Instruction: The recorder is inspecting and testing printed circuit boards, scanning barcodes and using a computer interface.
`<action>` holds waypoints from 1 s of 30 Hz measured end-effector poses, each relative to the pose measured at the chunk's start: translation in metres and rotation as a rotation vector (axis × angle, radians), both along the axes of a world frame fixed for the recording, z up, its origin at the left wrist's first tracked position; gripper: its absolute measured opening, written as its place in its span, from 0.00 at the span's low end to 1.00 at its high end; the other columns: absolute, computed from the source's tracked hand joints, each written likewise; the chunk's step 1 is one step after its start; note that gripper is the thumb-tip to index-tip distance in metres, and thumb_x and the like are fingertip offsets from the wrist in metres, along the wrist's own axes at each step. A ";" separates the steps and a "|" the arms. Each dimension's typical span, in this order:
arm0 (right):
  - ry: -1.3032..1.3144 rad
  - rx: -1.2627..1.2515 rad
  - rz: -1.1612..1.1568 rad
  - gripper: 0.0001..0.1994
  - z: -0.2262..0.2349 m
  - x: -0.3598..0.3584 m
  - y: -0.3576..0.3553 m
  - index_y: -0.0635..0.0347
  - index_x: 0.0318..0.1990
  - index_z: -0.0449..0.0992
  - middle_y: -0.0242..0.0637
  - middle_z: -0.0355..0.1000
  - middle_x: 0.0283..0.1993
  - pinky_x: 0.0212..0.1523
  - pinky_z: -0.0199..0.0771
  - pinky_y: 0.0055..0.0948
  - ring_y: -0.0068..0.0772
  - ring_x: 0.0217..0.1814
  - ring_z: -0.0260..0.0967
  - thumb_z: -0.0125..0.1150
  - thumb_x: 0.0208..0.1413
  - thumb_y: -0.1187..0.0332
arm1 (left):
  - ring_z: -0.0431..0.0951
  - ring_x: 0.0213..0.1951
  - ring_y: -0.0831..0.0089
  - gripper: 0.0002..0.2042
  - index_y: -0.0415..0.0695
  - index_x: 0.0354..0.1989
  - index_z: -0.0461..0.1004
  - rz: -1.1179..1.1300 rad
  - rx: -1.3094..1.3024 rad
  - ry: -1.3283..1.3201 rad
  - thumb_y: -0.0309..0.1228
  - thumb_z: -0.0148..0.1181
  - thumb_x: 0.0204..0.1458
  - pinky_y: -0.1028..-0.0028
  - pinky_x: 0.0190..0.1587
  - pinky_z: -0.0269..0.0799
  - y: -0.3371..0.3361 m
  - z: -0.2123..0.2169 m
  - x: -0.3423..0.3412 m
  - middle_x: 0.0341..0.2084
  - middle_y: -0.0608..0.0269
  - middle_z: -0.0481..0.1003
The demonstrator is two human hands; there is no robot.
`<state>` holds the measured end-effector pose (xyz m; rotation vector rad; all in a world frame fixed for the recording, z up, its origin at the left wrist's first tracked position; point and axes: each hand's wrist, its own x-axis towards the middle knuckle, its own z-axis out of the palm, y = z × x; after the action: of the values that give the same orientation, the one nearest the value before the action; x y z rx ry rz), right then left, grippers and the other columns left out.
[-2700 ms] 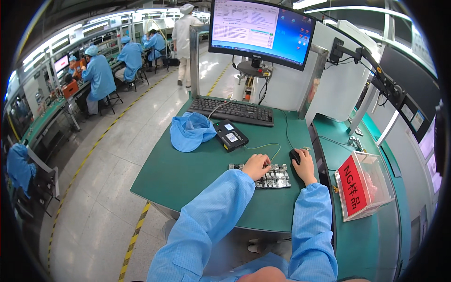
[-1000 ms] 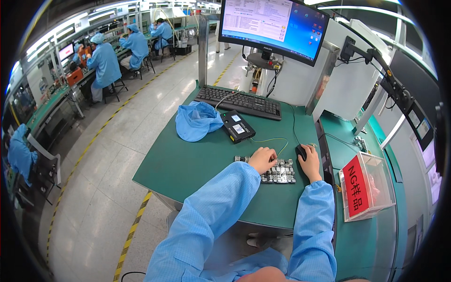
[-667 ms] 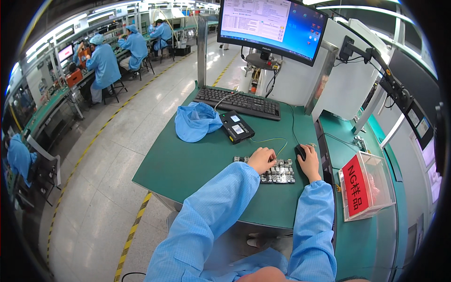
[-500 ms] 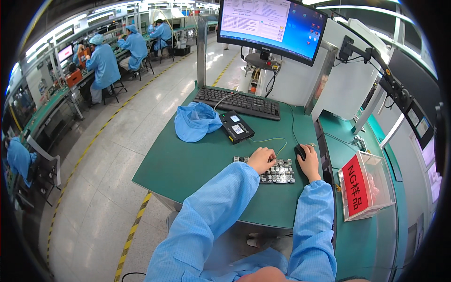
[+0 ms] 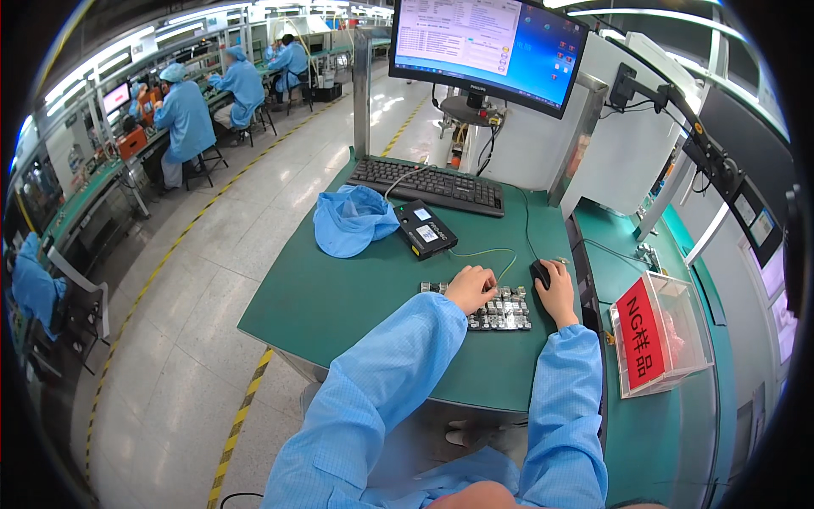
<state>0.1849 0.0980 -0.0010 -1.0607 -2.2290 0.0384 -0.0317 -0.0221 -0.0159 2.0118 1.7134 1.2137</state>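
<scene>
A small tray of metal parts (image 5: 507, 311) lies near the front of the green table (image 5: 339, 293). My left hand (image 5: 471, 288) rests on the tray's left end, fingers curled over the parts. Just to its right, my right hand (image 5: 558, 293) covers a black computer mouse (image 5: 540, 272). Both arms wear light blue sleeves. Behind the tray a thin cable runs to a black box with a small screen (image 5: 425, 229).
A black keyboard (image 5: 428, 184) and a monitor (image 5: 487, 47) stand at the back. A blue cap (image 5: 349, 220) lies at the left. A clear box with a red label (image 5: 661, 335) sits at the right. Several people in blue work at benches far left.
The view has shifted slightly since 2.7 s ago. Both hands stay in place on the tray and the mouse.
</scene>
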 end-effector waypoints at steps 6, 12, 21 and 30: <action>-0.002 -0.007 -0.001 0.22 0.000 0.001 -0.001 0.50 0.52 0.70 0.39 0.64 0.54 0.53 0.66 0.40 0.47 0.54 0.63 0.61 0.46 0.67 | 0.69 0.39 0.61 0.08 0.45 0.33 0.72 0.003 -0.003 0.006 0.33 0.60 0.48 0.65 0.45 0.65 -0.001 0.001 0.001 0.30 0.61 0.72; -0.001 0.008 0.012 0.22 -0.003 0.001 0.001 0.50 0.52 0.70 0.39 0.64 0.54 0.53 0.66 0.40 0.47 0.54 0.63 0.62 0.46 0.67 | 0.69 0.39 0.61 0.08 0.45 0.33 0.72 0.009 0.005 0.001 0.33 0.60 0.48 0.65 0.45 0.65 0.000 -0.003 0.000 0.30 0.61 0.72; -0.005 0.016 0.003 0.22 -0.002 0.001 0.003 0.49 0.52 0.70 0.38 0.64 0.54 0.52 0.67 0.39 0.46 0.53 0.64 0.62 0.46 0.67 | 0.69 0.41 0.61 0.09 0.44 0.34 0.72 0.004 -0.024 0.021 0.33 0.60 0.48 0.65 0.47 0.66 0.000 0.004 -0.001 0.32 0.60 0.72; 0.001 0.026 0.015 0.22 -0.003 0.002 0.002 0.50 0.52 0.70 0.38 0.64 0.54 0.52 0.67 0.40 0.46 0.52 0.64 0.61 0.46 0.68 | 0.69 0.40 0.60 0.08 0.43 0.31 0.72 0.009 -0.009 -0.017 0.34 0.60 0.48 0.65 0.44 0.66 -0.001 0.001 0.001 0.31 0.59 0.72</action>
<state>0.1873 0.0998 -0.0044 -1.0295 -2.2303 0.0165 -0.0306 -0.0228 -0.0146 1.9850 1.7189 1.2200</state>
